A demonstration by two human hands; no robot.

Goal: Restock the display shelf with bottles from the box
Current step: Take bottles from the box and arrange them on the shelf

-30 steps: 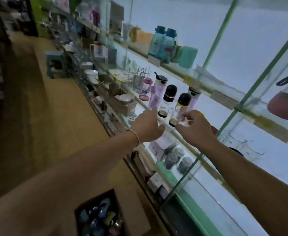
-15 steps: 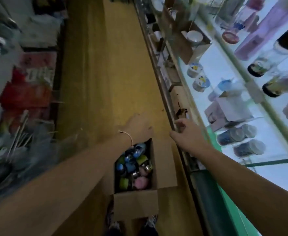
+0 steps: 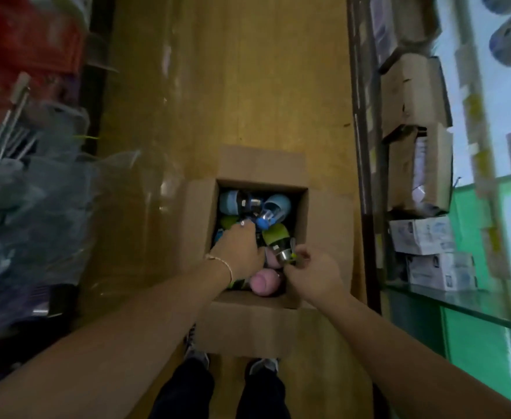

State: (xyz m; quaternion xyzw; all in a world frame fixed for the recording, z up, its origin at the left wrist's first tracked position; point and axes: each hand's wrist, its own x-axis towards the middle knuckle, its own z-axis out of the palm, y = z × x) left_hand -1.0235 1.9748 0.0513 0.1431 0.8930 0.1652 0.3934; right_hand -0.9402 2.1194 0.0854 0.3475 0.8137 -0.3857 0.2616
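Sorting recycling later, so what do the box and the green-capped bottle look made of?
The box looks like matte brown cardboard, with folded flaps. The green-capped bottle seems to have a smooth plastic cap and a glinting, probably metal, collar.

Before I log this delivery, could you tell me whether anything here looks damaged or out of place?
The bottles lie jumbled at all angles in the box, including the green-capped bottle that the right hand pinches. To the right, one cardboard package looks torn open. No spill shows.
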